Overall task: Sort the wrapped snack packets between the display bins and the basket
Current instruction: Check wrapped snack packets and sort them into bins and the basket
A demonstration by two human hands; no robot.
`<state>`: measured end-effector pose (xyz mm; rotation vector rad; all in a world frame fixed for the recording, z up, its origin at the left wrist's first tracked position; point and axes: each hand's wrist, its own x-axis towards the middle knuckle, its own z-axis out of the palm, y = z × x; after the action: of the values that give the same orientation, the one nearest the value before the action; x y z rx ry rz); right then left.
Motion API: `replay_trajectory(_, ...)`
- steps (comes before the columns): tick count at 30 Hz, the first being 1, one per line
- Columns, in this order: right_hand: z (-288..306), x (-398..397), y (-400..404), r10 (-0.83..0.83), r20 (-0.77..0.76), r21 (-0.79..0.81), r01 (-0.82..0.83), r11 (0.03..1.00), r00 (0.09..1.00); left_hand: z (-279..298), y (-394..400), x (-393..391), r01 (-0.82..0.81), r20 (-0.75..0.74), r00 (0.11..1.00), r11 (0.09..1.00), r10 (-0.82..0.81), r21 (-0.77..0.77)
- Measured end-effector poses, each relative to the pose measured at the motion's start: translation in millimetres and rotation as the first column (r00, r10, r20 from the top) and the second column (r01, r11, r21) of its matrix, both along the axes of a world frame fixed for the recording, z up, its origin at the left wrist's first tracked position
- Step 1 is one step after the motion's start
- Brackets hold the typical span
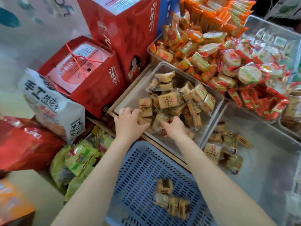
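The basket is matt blue plastic, slotted all over. Just beyond it, the bin looks like dull brushed metal, smooth-walled. The brown packets inside wear clear glossy film, crinkled. Left of the bin, the red boxes seem smooth card with a slight sheen, one tied with red cord.

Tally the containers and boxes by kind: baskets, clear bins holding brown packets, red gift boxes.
Blue slotted plastic basket: 1
Clear plastic bins holding brown wrapped packets: 2
Red cardboard gift boxes: 2
Total: 5
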<state>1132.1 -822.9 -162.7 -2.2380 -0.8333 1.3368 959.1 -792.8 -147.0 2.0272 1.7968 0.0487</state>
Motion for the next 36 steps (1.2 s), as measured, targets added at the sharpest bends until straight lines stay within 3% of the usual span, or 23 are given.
replay_trajectory(4,-2.7,-1.8,4.4,-0.093,-0.047,0.038,0.095,0.995,0.995,-3.3,2.0,-2.8,-0.015,0.131,0.991,1.0,0.014,0.0)
replay_trajectory(8,-3.6,-1.9,1.3,-0.073,-0.114,0.076,0.082,0.994,0.991,-12.4,-1.0,-1.1,-0.038,0.239,0.97,0.999,0.033,0.018)
replay_trajectory(16,3.2,5.0,-27.8,-0.131,-0.173,0.14,0.156,0.978,0.976,-22.5,-15.5,1.1,-0.179,0.493,0.863,0.979,0.107,0.101)
replay_trajectory(21,11.2,6.9,-40.8,-0.163,-0.242,0.151,0.203,0.968,0.957,-16.6,-16.9,0.2,-0.167,0.465,0.878,0.983,0.112,0.08)
replay_trajectory(24,24.7,7.0,-47.6,-0.175,-0.267,0.15,0.22,0.964,0.948,-5.4,-21.2,1.6,-0.172,0.464,0.882,0.974,0.086,0.147)
replay_trajectory(27,45.8,11.9,-58.1,-0.193,-0.302,0.162,0.25,0.955,0.934,16.9,-28.5,2.6,-0.177,0.61,0.792,0.97,0.04,0.166)
replay_trajectory(30,68.8,19.3,-73.2,-0.182,-0.347,0.232,0.272,0.934,0.92,43.6,-40.4,6.4,-0.175,0.76,0.647,0.983,0.068,0.061)
replay_trajectory(36,107.2,24.2,-120.0,-0.05,-0.4,0.336,0.197,0.921,0.915,66.8,-80.5,18.8,-0.114,0.803,0.587,0.992,0.106,-0.048)
